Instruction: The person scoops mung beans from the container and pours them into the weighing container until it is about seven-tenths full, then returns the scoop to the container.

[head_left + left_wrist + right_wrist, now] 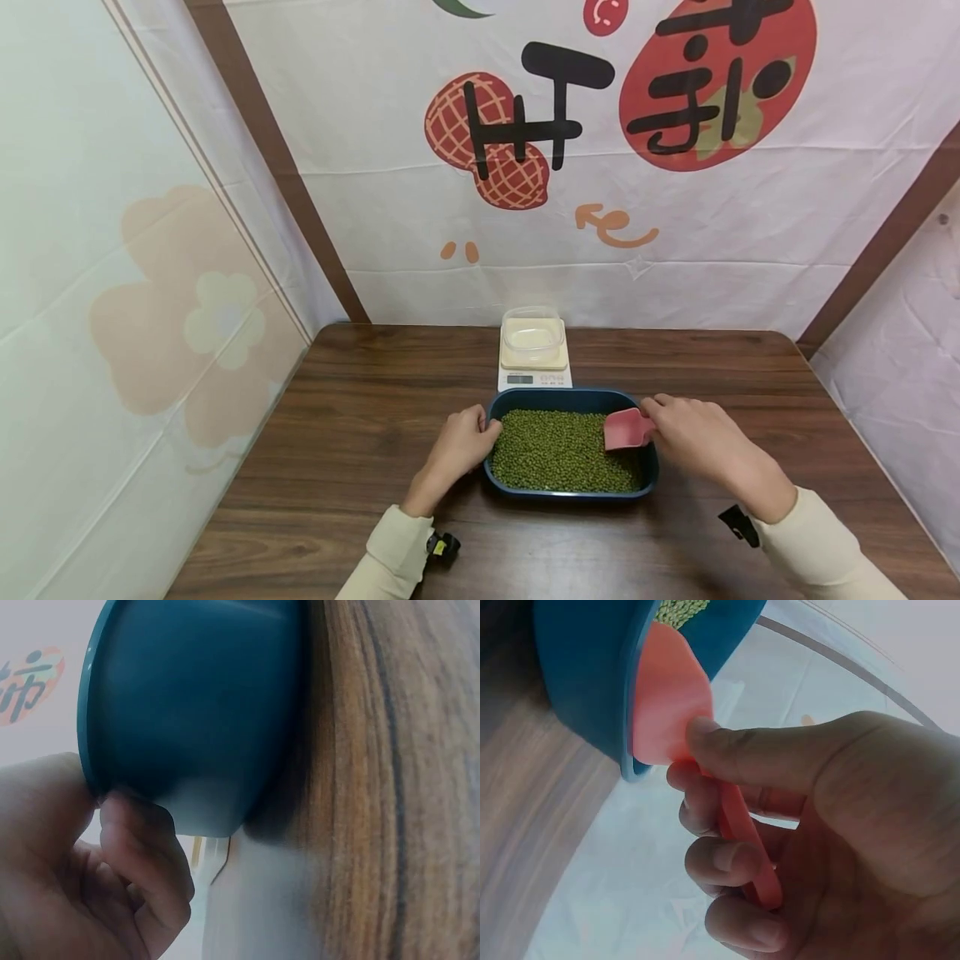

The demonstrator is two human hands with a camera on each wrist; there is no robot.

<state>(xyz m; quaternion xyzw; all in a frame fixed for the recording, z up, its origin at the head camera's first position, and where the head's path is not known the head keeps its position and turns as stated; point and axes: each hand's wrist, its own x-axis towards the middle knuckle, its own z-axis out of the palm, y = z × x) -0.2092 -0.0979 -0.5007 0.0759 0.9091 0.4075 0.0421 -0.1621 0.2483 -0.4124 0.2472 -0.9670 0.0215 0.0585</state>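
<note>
A dark blue rectangular tub (570,495) on the table holds a bed of small green beans (558,454), which look like mung beans. My left hand (459,442) pinches the tub's left rim between thumb and fingers; the left wrist view shows this grip against the tub's outer wall (195,697). With my right hand (701,435) I grip the handle of a pink scoop (626,429), the thumb lying where handle meets bowl. The scoop's bowl (671,697) is inside the tub at its right end, over the beans.
Behind the tub stands a white kitchen scale (534,379) bearing a clear plastic container (532,335). The brown wooden table (360,433) reaches back to a printed white cloth backdrop (390,208). Another cloth wall (60,333) hangs along the left.
</note>
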